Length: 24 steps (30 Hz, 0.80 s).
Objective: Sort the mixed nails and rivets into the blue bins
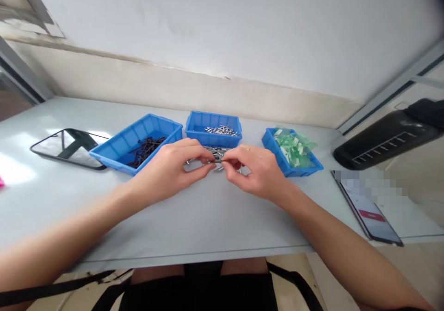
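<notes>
My left hand (175,165) and my right hand (258,170) meet above the table, thumb and forefinger of each pinched together. Between the fingertips is a small, slim dark-and-silver piece (218,161), mostly covered by the fingers; I cannot tell whether it is one part or two. Just behind the fingers lie several thin silver pins (218,152). Beyond these a blue bin (212,138) holds more silver pins (222,130). Near my left hand, another blue bin (114,150) contains slim black pieces (148,150).
A third blue bin (277,156) on the right holds green plastic packets (294,147). Farther right are a phone (371,214) and a large black bottle (381,137). A black-rimmed mirror-like panel (69,148) lies at left. The wall (222,89) bounds the table's back.
</notes>
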{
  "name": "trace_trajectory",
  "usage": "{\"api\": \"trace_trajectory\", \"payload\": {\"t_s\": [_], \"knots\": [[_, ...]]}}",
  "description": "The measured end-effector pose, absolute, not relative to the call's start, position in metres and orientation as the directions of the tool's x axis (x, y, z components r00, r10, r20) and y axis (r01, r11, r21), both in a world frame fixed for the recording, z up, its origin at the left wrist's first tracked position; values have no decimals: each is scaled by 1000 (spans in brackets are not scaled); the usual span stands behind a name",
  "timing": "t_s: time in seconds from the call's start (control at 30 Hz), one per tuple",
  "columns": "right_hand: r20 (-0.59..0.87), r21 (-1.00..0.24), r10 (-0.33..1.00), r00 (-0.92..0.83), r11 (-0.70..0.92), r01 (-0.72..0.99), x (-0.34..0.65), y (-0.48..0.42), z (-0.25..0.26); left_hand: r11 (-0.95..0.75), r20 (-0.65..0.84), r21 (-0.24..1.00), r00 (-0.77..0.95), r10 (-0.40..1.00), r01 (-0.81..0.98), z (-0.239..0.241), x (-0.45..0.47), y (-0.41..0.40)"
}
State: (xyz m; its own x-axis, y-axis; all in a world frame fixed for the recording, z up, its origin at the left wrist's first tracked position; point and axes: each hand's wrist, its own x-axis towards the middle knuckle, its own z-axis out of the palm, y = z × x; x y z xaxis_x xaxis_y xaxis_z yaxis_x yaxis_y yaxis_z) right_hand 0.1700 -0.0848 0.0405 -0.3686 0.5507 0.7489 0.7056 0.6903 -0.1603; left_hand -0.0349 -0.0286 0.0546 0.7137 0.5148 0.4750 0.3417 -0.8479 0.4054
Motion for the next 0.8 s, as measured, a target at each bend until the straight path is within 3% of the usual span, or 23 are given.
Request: {"api": "trace_trajectory", "payload": {"t_s": [0.17, 0.33, 0.63, 0.8], "knots": [[677, -247, 650, -346, 643, 725, 175, -83, 40, -853, 552, 387, 654, 518, 349, 55, -36, -28], [572, -303, 711, -410, 647, 700, 173, -82, 39, -914, 659, 300, 634, 405, 272, 57, -37, -30], [375, -299, 766, -522, 633, 714, 165, -85, 37, -961, 629, 245, 734, 256, 126, 53, -37, -31], [397, -287, 748, -532, 652, 702, 166, -86, 38, -953, 626, 258, 723, 291, 160, 54, -37, -31]]}}
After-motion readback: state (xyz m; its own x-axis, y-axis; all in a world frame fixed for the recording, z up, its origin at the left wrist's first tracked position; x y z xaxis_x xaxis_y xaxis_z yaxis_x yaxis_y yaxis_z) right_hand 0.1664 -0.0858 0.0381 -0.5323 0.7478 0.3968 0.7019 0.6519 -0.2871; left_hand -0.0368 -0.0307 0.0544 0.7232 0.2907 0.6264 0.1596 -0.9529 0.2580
